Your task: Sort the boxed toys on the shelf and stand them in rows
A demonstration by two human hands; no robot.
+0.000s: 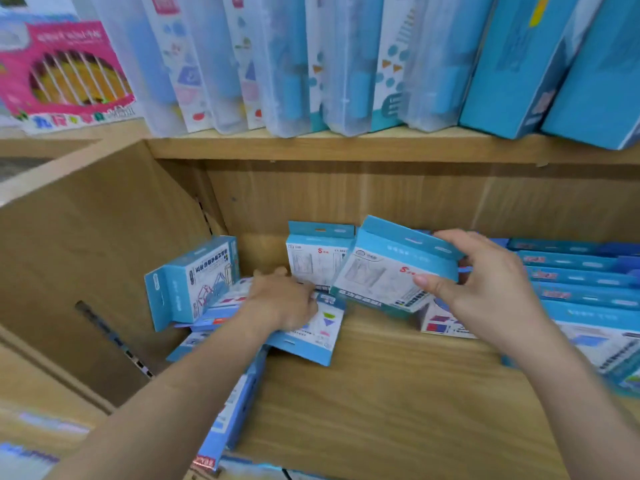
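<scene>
The left forearm (pixel 194 372) reaches forward from the lower left, and the right forearm (pixel 557 362) from the lower right. The left hand (pixel 284 301) lies palm down with its back turned up. Its fingers bend downward at the front onto a flat box (pixel 313 339) under it; whether they grip it cannot be seen. The right hand (pixel 485 289), to the right of the left one and a little higher, holds a tilted box (pixel 381 271). Its thumb presses the front face and its fingers curl over the top edge.
</scene>
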